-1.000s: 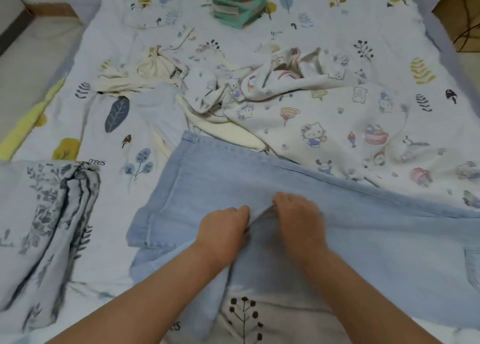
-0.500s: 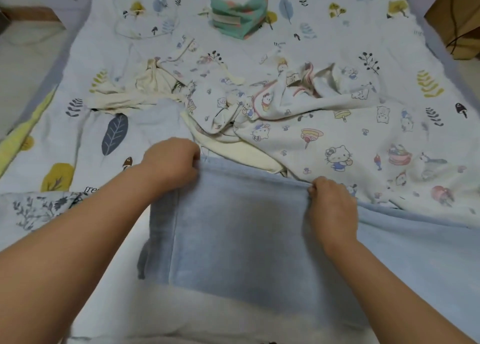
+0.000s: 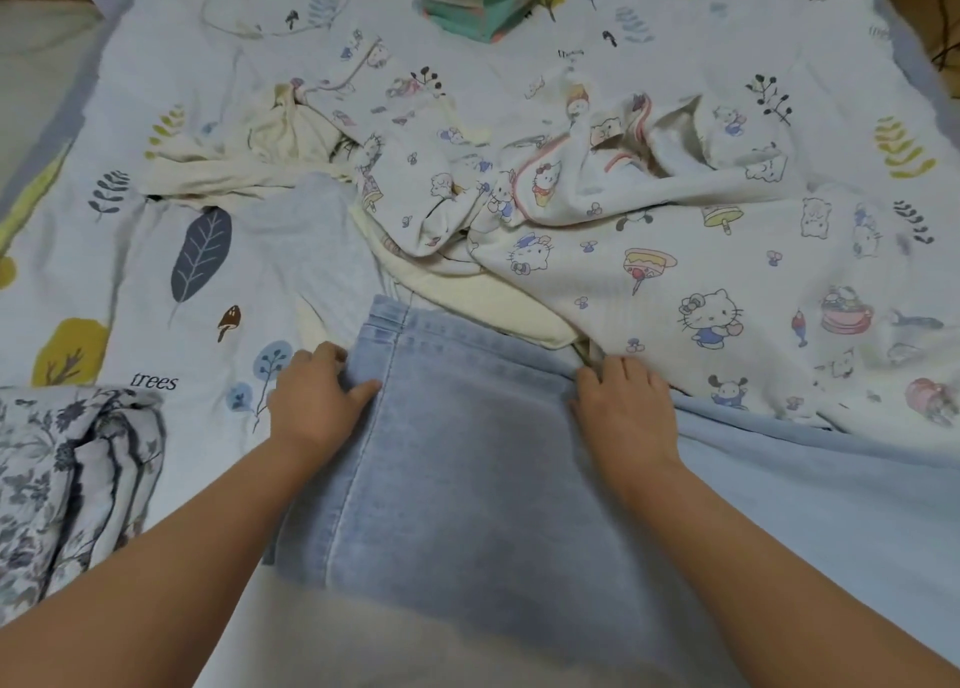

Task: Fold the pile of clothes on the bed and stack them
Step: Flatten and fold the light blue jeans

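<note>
Now jeans (image 3: 467, 459) lie between both hands (left (image 3: 311, 401), right (image 3: 621, 412)).

The jeans (image 3: 467, 479) run off the right edge and the bottom edge, so their full length cannot be seen. The left hand (image 3: 314, 401) covers part of the hem's left side, and its fingertips tuck out of sight under the fabric edge. The right hand (image 3: 621, 407) hides the denim edge beneath it — whether those fingers pinch cloth cannot be told. A cream garment (image 3: 467, 303) lies mostly buried under the cartoon-print cloth (image 3: 701, 251). The teal folded stack (image 3: 475, 1) is cut by the top edge — the floral bundle (image 3: 67, 485) by the left.
</note>
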`<state>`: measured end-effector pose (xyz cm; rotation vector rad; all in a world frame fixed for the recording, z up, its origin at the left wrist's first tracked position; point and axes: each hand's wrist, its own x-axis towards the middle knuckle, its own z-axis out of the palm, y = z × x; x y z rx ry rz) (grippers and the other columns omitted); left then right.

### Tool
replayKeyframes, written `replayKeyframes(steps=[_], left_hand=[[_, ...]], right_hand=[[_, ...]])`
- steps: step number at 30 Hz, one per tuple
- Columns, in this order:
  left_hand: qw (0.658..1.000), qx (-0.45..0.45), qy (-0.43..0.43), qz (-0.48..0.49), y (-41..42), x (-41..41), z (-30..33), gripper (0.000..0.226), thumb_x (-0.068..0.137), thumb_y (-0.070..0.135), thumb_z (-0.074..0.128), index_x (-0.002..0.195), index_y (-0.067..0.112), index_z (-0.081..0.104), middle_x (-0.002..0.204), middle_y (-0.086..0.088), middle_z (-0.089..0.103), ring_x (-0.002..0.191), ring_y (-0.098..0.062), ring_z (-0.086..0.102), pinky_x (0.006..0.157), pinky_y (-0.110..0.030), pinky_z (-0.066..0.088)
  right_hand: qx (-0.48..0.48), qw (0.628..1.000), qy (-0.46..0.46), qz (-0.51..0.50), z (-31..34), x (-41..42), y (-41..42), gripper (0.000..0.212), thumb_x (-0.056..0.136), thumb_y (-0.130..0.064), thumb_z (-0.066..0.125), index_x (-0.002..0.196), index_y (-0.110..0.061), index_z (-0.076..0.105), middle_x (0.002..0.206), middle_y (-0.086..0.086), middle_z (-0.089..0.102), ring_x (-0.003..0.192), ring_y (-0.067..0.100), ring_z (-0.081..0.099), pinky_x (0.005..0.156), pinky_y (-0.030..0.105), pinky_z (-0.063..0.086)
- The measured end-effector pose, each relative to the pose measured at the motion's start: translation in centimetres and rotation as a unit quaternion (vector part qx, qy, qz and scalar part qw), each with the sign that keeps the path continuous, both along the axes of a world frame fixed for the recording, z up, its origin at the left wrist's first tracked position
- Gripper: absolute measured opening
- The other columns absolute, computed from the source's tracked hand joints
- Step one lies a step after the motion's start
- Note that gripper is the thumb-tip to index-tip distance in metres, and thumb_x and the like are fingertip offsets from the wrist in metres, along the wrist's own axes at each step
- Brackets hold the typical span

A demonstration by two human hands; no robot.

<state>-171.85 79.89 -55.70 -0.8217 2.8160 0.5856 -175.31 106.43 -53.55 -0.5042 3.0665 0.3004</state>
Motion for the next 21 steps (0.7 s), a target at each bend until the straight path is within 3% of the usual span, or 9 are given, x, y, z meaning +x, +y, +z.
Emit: replayKeyframes(steps=[2,5,9,11,13,16,18,21], left_hand=[[0.999,-0.029,0.017,-0.019,0.4,-0.2,-0.1,0.049,0.081,0.041,0.066,0.117,0.009,0.056,0.114,-0.017,0.054,0.107,-0.035,0.05,0.087,-0.044,0.042],[0.997,0.029,-0.068,-0.005,0.7,-0.8,-0.4,0.045,0.084,0.04,0.064,0.112,0.005,0.056,0.112,-0.015,0.059,0.102,-0.032,0.056,0.082,-0.038,0.044],[0.993,0.085,-0.084,0.001,0.5,-1.7,-0.2,0.02,0.087,0.028,0.064,0.079,0.012,0.056,0.078,-0.004,0.059,0.075,-0.021,0.053,0.068,-0.03,0.04],[0.996,0.09,-0.017,-0.021,0.6,-1.7,-0.3,0.022,0.089,0.02,0.06,0.071,0.012,0.049,0.071,-0.005,0.053,0.067,-0.021,0.048,0.06,-0.03,0.033],[0.991,0.074,0.107,-0.03,0.9,-1.5,0.2,0.021,0.09,0.015,0.056,0.073,0.013,0.044,0.071,-0.005,0.051,0.062,-0.019,0.044,0.054,-0.03,0.026],[0.969,0.053,0.24,-0.026,1.2,-1.7,0.8,0.019,0.09,0.017,0.055,0.076,0.017,0.042,0.067,0.003,0.051,0.057,-0.012,0.044,0.051,-0.023,0.027],[0.976,0.064,0.209,-0.007,1.1,-2.0,0.3,0.017,0.089,0.022,0.059,0.083,0.015,0.044,0.074,0.001,0.053,0.065,-0.018,0.048,0.055,-0.028,0.03],[0.987,0.134,0.083,0.037,0.6,-1.6,-0.9,0.032,0.087,0.034,0.061,0.1,0.011,0.043,0.082,-0.002,0.054,0.077,-0.023,0.053,0.068,-0.032,0.038]], right_hand=[[0.008,0.999,-0.012,0.036,0.3,-0.5,-0.5,0.032,0.034,-0.001,0.085,0.058,-0.006,0.064,0.056,0.011,0.058,0.051,0.028,0.057,0.045,0.029,0.045],[0.006,0.998,-0.018,0.061,0.4,-1.0,-0.9,0.032,0.037,0.002,0.082,0.062,-0.004,0.064,0.057,0.013,0.058,0.05,0.029,0.057,0.043,0.03,0.046],[0.022,0.995,-0.02,0.093,0.0,-1.3,-2.6,0.031,0.039,-0.006,0.08,0.067,-0.008,0.068,0.06,0.009,0.061,0.056,0.023,0.06,0.047,0.027,0.046],[0.029,0.992,-0.066,0.107,-0.6,-1.4,-3.9,0.026,0.051,-0.014,0.08,0.074,-0.011,0.069,0.07,0.007,0.065,0.067,0.021,0.063,0.053,0.026,0.048],[0.03,0.996,-0.048,0.076,-0.4,-1.8,-4.8,0.019,0.064,-0.023,0.075,0.081,-0.017,0.068,0.077,0.001,0.066,0.074,0.015,0.063,0.054,0.024,0.046],[-0.035,0.999,-0.036,-0.021,0.1,-3.4,-4.5,0.022,0.086,-0.005,0.049,0.108,-0.006,0.052,0.102,0.011,0.056,0.093,0.026,0.055,0.058,0.033,0.037],[-0.038,0.998,-0.044,0.002,-0.4,-4.0,-4.4,0.027,0.09,-0.001,0.037,0.116,-0.004,0.043,0.111,0.013,0.05,0.102,0.03,0.047,0.066,0.034,0.032],[-0.012,0.992,-0.108,0.062,-1.4,-3.7,-5.5,0.029,0.095,-0.012,0.033,0.123,-0.005,0.038,0.117,0.014,0.05,0.108,0.029,0.045,0.084,0.038,0.033]])
